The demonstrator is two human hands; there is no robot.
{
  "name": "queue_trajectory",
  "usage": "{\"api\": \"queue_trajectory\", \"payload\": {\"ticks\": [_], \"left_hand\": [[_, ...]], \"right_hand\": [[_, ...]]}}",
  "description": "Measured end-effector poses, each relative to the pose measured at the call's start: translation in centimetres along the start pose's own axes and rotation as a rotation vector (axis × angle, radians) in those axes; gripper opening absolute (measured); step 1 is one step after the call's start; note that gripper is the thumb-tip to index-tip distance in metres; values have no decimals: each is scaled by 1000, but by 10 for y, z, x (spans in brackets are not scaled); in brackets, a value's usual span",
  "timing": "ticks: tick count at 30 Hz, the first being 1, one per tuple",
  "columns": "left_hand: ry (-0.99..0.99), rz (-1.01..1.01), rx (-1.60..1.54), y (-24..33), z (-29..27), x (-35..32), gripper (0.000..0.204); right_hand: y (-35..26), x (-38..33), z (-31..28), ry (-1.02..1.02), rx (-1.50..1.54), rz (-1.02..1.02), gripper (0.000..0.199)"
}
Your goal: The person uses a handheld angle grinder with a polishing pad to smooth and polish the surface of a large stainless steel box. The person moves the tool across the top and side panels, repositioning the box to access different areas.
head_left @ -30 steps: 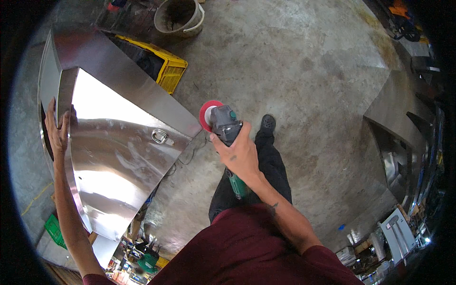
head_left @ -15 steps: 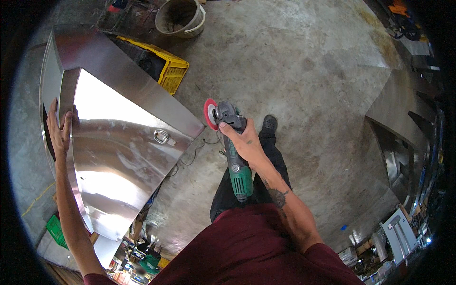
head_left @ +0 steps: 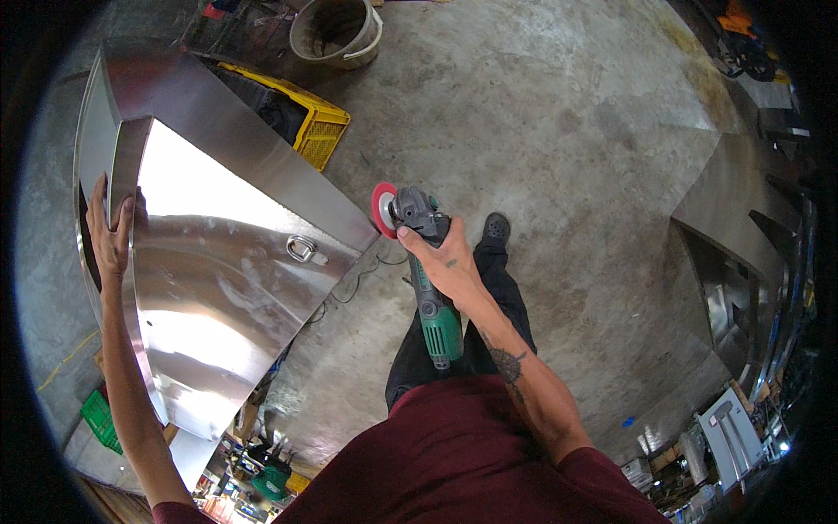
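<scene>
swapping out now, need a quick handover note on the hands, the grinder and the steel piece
Left hand: flat against the far edge of the large stainless steel hood, steadying it.
Right hand: gripping the green angle grinder; its red disc is held near the hood's right corner, apparently just clear of it.
Done: the steel face already looks bright, with some duller streaks.
Left: whether the disc is spinning cannot be told. The cord trails on the concrete floor.

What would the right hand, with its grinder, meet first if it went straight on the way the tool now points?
Probably the near corner of the steel box: the right hand aims the angle grinder up-left, its red disc just short of that edge. Depth is unclear.
</scene>
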State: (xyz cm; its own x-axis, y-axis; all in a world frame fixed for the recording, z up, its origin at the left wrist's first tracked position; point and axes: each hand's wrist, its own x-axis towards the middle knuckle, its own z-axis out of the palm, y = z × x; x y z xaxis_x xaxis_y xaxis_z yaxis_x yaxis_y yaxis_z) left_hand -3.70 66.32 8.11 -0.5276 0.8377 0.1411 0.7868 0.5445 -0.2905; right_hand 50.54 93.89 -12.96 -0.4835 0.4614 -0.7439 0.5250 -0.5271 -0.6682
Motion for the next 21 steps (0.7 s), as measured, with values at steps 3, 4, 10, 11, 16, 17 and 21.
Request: {"api": "queue_trajectory", "payload": {"ticks": [3, 4, 10, 11, 16, 17, 21], "left_hand": [[0, 1, -16, 2, 1, 1, 82], [-2, -1, -18, 2, 1, 1, 82], [-9, 7, -17, 1, 1, 2, 82], [-10, 5, -12, 1, 1, 2, 82], [1, 15, 6, -2, 2, 1, 81], [-2, 27, -4, -2, 2, 1, 81], [0, 29, 28, 0, 2, 0, 79]], "right_hand": [[-3, -2, -1, 6, -32, -12, 91], [-6, -4, -2, 8, -44, -18, 91], [-17, -15, -6, -34, -34, -46, 91], [-14, -13, -5, -14, -42, -45, 91], [-9, -11, -3, 11, -65, -67, 89], [-9, -14, -3, 7, -59, -91, 89], [-11, -19, -3, -22, -32, -76, 91]]}}
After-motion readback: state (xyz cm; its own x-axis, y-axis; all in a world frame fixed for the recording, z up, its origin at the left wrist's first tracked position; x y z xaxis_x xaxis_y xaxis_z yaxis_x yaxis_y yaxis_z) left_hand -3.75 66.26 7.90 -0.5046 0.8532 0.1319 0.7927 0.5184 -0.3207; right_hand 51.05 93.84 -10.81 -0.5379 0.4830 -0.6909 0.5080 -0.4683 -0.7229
